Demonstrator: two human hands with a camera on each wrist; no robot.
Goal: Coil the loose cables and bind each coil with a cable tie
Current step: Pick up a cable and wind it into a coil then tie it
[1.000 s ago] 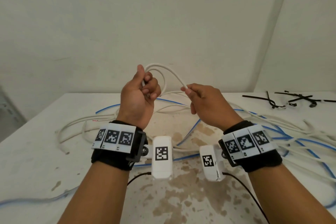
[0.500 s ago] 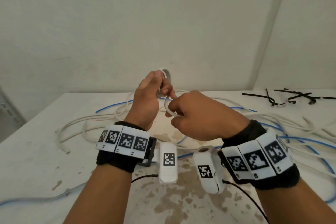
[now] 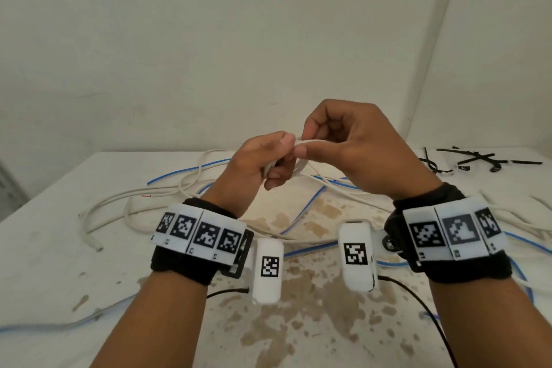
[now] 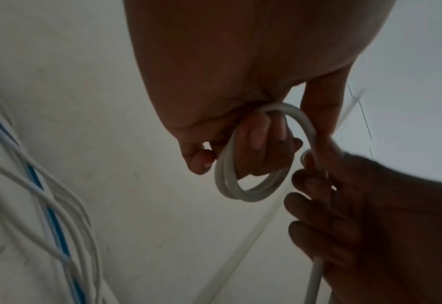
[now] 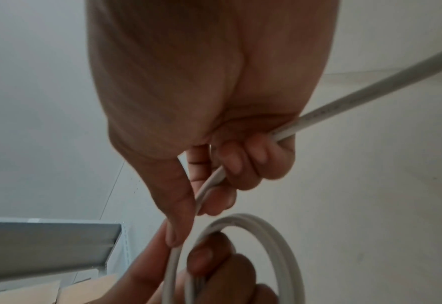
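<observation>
We see a white cable (image 4: 251, 193) wound into a small round coil of about two loops, held up in the air. Its loose end runs down to the surface (image 3: 59, 248). More white and blue cables (image 3: 191, 185) lie there in a messy tangle. Some black cable ties (image 3: 475, 158) lie in a little pile at the far right.

Left hand (image 3: 263, 158), right hand (image 3: 358, 146) curled, touching

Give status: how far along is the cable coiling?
Early. Done: nothing bound. In hand: left hand holds a small white cable coil while right hand feeds more cable. Left: loose white and blue cables on the table; black plastic cable ties untouched.
</observation>
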